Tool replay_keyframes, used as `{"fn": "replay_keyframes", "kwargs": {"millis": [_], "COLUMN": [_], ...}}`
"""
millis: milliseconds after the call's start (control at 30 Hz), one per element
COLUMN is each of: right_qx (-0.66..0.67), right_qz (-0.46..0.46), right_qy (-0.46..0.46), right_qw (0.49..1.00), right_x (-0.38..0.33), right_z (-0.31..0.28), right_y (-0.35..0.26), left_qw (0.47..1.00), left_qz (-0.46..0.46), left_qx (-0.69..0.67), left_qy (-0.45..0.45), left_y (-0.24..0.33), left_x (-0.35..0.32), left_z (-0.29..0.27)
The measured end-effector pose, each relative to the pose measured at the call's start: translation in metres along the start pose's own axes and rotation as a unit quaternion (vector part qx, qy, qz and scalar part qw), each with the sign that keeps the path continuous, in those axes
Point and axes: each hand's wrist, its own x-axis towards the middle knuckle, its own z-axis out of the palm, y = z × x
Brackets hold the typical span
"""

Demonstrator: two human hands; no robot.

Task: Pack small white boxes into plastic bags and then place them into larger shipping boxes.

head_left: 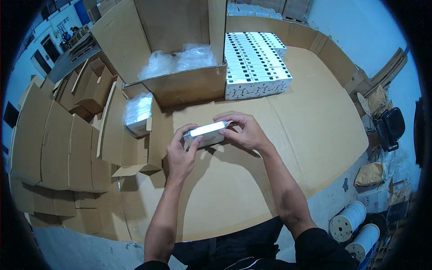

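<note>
Hands pinching small white box [206,133] by its ends: left hand [180,155], right hand [245,131], above cardboard sheet [279,148]

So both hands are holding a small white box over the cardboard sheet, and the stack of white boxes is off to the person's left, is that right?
Not quite: in the head view the stack of white boxes lies ahead and to the right. Both the left hand and right hand do hold the small white box.

A small flat white box [206,133] sits between both hands near the middle of the cardboard-covered table [288,148]. At the table's far edge, white boxes with dark markings [255,63] stand stacked in neat rows. Left of them a big open brown carton [180,49] holds clear plastic bags. Folded brown cartons [67,130] crowd the left edge
</note>
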Motion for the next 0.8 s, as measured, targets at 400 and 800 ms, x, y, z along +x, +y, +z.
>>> {"fn": "replay_keyframes", "kwargs": {"millis": [400, 800], "right_qx": [-0.391, -0.090], "right_qz": [-0.171, -0.248], "right_qy": [-0.015, -0.014], "right_qw": [0.904, 0.965], "right_x": [-0.002, 0.089], "right_z": [0.009, 0.133], "right_y": [-0.037, -0.041], "left_qw": [0.997, 0.953], "left_qz": [-0.027, 0.118], "left_qx": [0.070, 0.280], "left_qy": [0.003, -0.021], "left_y": [0.006, -0.008], "left_x": [-0.016, -0.080], "left_z": [-0.003, -0.034]}}
